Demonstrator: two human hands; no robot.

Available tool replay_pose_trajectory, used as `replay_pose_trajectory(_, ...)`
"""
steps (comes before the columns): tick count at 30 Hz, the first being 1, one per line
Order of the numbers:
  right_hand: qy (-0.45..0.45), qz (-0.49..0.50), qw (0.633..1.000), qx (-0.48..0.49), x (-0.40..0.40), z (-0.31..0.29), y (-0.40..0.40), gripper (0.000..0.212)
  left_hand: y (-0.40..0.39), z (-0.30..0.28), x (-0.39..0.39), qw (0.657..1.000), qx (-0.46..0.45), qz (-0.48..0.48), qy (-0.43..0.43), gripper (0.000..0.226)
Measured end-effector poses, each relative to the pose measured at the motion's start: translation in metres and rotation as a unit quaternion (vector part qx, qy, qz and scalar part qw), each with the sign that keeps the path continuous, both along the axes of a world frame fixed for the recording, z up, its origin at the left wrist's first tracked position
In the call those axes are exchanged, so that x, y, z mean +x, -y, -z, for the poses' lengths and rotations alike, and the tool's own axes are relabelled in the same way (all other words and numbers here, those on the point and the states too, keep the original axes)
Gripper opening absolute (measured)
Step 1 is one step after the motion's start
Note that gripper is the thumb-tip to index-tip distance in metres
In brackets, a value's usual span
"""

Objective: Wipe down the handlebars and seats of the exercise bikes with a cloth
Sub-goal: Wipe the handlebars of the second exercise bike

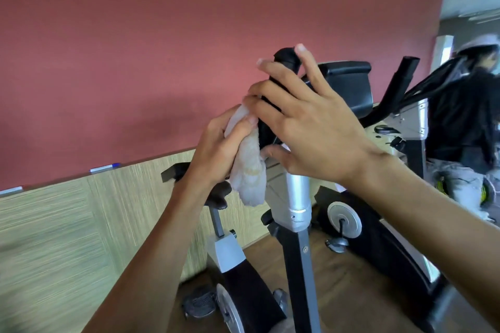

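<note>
Red wall (162, 35) over wood panelling is backing a row of exercise bikes. Near bike's black handlebar grip (284, 62) is standing almost upright, long axis running up from the silver post (297, 194). Left hand (216, 149) is clutching the pale cloth (247, 170), pressing it against the grip's lower left side. Right hand (305, 121) is reaching round the grip from the right, fingers spread and lightly curved, steadying it. Wiping stroke would likely be running upward along the grip.

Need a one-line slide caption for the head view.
Left hand holds a pale cloth against a black handlebar grip that the right hand steadies.
</note>
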State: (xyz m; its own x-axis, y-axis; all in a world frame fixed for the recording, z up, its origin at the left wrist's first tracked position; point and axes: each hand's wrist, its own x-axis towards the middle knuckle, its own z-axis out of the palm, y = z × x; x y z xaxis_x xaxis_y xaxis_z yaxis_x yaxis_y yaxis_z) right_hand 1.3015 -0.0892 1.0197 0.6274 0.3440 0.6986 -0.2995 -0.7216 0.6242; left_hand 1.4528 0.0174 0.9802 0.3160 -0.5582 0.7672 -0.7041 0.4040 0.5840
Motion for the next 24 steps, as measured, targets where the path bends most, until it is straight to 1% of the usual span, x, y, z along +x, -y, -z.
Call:
replay_pose_trajectory(2, 0.014, -0.011, 1.000, -0.006, 0.001, 0.002, 0.002, 0.062, 0.002, 0.006, 0.004, 1.000, -0.026, 0.006, 0.008, 0.037)
replay_pose_trajectory(6, 0.045, -0.043, 0.998, 0.006, 0.005, 0.020, 0.010, 0.061, 0.010, 0.017, 0.012, 0.996, -0.086, 0.009, 0.026, 0.027)
replay_pose_trajectory(8, 0.069, -0.069, 0.995, 0.028, 0.009, 0.034, 0.013, 0.061, 0.013, 0.020, 0.013, 0.993, -0.112, 0.011, 0.034, 0.022)
replay_pose_trajectory(11, 0.120, -0.125, 0.981, 0.086, 0.022, 0.064, 0.016, 0.061, 0.017, 0.025, 0.014, 0.987, -0.148, 0.008, 0.057, 0.019)
replay_pose_trajectory(14, 0.137, -0.152, 0.973, 0.109, 0.036, 0.088, 0.019, 0.067, 0.021, 0.031, 0.021, 0.979, -0.193, 0.013, 0.068, 0.027)
replay_pose_trajectory(17, 0.148, -0.102, 0.979, 0.095, 0.034, 0.093, 0.023, 0.084, 0.027, 0.034, 0.024, 0.965, -0.246, 0.000, 0.090, 0.035)
replay_pose_trajectory(18, 0.147, -0.082, 0.982, 0.088, 0.031, 0.093, 0.022, 0.086, 0.028, 0.037, 0.023, 0.957, -0.270, -0.021, 0.104, 0.038)
replay_pose_trajectory(20, 0.136, -0.055, 0.986, 0.076, 0.024, 0.092, 0.017, 0.084, 0.031, 0.048, 0.026, 0.933, -0.312, -0.100, 0.151, 0.040)
replay_pose_trajectory(22, 0.127, -0.030, 0.988, 0.081, 0.016, 0.094, 0.009, 0.083, 0.032, 0.063, 0.033, 0.888, -0.365, -0.201, 0.195, 0.035)
replay_pose_trajectory(23, 0.129, -0.023, 0.987, 0.092, 0.013, 0.096, 0.004, 0.082, 0.031, 0.068, 0.036, 0.863, -0.393, -0.237, 0.213, 0.043)
replay_pose_trajectory(24, 0.132, -0.024, 0.985, 0.108, 0.011, 0.099, -0.001, 0.081, 0.032, 0.070, 0.038, 0.840, -0.418, -0.263, 0.227, 0.056)
